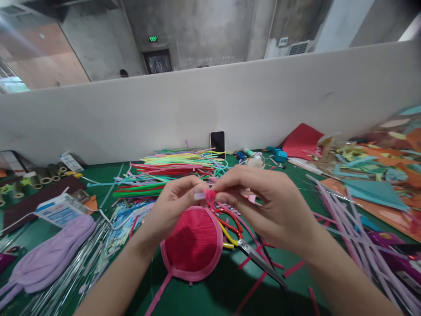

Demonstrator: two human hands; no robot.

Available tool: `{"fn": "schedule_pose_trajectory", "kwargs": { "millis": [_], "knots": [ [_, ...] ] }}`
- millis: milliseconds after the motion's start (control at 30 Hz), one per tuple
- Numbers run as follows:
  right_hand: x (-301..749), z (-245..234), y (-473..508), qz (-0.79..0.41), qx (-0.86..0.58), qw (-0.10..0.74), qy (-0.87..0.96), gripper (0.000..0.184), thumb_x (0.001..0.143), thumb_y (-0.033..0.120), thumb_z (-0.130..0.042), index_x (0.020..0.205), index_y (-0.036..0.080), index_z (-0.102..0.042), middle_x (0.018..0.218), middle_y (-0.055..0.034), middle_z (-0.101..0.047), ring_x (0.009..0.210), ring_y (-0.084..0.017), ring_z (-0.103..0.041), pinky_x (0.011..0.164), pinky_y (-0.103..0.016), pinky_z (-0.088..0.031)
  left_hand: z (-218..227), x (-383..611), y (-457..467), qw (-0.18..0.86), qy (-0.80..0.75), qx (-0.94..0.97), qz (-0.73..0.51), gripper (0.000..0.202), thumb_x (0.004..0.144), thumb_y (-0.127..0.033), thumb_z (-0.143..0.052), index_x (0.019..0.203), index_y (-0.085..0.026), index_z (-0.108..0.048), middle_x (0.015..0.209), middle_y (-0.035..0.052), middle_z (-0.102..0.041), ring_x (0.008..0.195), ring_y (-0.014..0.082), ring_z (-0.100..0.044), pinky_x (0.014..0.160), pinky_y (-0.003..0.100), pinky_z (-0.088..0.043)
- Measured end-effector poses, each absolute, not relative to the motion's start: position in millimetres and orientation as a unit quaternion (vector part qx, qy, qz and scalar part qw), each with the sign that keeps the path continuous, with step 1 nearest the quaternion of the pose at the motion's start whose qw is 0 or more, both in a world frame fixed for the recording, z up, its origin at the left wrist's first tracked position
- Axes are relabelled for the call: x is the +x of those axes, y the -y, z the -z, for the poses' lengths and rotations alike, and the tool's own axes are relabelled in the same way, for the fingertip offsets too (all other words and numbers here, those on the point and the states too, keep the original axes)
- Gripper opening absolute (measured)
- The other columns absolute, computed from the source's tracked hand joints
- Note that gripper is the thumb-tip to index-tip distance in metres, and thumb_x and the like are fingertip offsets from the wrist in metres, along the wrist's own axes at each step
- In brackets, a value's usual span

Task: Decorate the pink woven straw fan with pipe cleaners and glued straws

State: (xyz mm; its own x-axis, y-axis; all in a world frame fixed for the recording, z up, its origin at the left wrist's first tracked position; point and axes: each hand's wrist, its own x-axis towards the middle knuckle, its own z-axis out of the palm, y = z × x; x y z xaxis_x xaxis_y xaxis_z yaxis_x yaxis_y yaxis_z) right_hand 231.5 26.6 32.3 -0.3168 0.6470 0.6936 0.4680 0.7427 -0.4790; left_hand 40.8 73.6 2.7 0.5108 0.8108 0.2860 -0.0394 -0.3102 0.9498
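Observation:
My left hand [173, 208] and my right hand [268, 204] meet in front of me, fingertips almost touching. Between them is a small bright pink piece [210, 195], pinched by my right thumb and fingers. A short pale, translucent piece [198, 196] sticks out at my left thumb and finger; whether the two are joined I cannot tell. Just below lies a round red disc [192, 243] with a pink rim and a pink strip running from its lower edge. To its right, scissors [253, 254] with red and yellow handles lie on the table, beneath my right hand.
Pipe cleaners [177, 164] in many colours are heaped behind my hands. A phone [217, 144] leans on the white partition [210, 103]. A purple padded shape [55, 254] and a white-blue box [62, 208] lie left; lilac strips [355, 237] and paper scraps [378, 164] lie right.

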Motion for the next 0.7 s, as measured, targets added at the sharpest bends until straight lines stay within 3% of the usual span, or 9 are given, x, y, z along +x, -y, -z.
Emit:
{"fn": "schedule_pose_trajectory", "kwargs": {
  "millis": [100, 200, 333, 500, 600, 700],
  "knots": [
    [229.2, -25.6, -33.2, -0.041, -0.396, 0.504, 0.766, 0.009, 0.089, 0.011, -0.061, 0.089, 0.018, -0.067, 0.078, -0.0017, -0.070, 0.066, -0.012, -0.062, 0.058, -0.021, -0.047, 6.2, 59.8, -64.9, 0.511, -0.296, 0.664, -0.459, 0.027, 0.093, -0.038, -0.056, 0.074, -0.019, -0.060, 0.069, -0.0009, -0.055, 0.067, 0.0130, -0.053, 0.067, 0.026, -0.046],
    [225.5, -17.1, -37.8, 0.045, -0.424, 0.496, 0.756, 0.011, 0.090, 0.010, -0.058, 0.088, 0.016, -0.066, 0.081, -0.0049, -0.070, 0.071, -0.015, -0.063, 0.062, -0.024, -0.048, 0.1, 65.1, -55.1, 0.431, -0.358, 0.693, -0.454, 0.026, 0.093, -0.034, -0.054, 0.073, -0.018, -0.060, 0.066, -0.0014, -0.056, 0.064, 0.0128, -0.053, 0.064, 0.025, -0.044],
    [219.5, -11.5, -33.5, 0.131, -0.427, 0.433, 0.783, 0.019, 0.092, 0.007, -0.050, 0.087, 0.014, -0.067, 0.082, -0.0089, -0.068, 0.075, -0.019, -0.062, 0.065, -0.029, -0.047, -12.5, 57.0, -48.1, 0.243, -0.440, 0.767, -0.398, 0.031, 0.094, -0.034, -0.050, 0.070, -0.018, -0.060, 0.058, -0.0028, -0.050, 0.054, 0.0125, -0.045, 0.052, 0.026, -0.034],
    [219.4, -13.1, -23.1, 0.139, -0.428, 0.324, 0.832, 0.028, 0.087, -0.002, -0.044, 0.085, 0.012, -0.068, 0.079, -0.0103, -0.063, 0.073, -0.023, -0.058, 0.063, -0.033, -0.045, -23.7, 42.7, -42.9, -0.033, -0.394, 0.875, -0.281, 0.031, 0.095, -0.021, -0.043, 0.064, -0.019, -0.050, 0.064, 0.0014, -0.054, 0.062, 0.0166, -0.046, 0.055, 0.029, -0.031],
    [221.9, -13.5, -21.8, 0.062, -0.412, 0.266, 0.869, 0.026, 0.083, -0.005, -0.050, 0.085, 0.013, -0.068, 0.080, -0.0075, -0.063, 0.072, -0.021, -0.056, 0.061, -0.031, -0.043, -31.5, 31.8, -40.0, -0.035, -0.349, 0.919, -0.182, 0.029, 0.094, -0.020, -0.043, 0.066, -0.019, -0.051, 0.065, 0.0022, -0.056, 0.065, 0.0183, -0.047, 0.055, 0.029, -0.031],
    [222.2, -14.3, -21.8, -0.035, -0.383, 0.221, 0.896, 0.024, 0.081, -0.005, -0.057, 0.082, 0.016, -0.068, 0.079, -0.0029, -0.062, 0.070, -0.016, -0.056, 0.059, -0.026, -0.041, -38.5, 20.2, -39.7, 0.059, -0.322, 0.940, -0.093, 0.027, 0.094, -0.020, -0.044, 0.069, -0.020, -0.055, 0.068, 0.0011, -0.061, 0.063, 0.0161, -0.050, 0.055, 0.027, -0.034]
  ]
}}
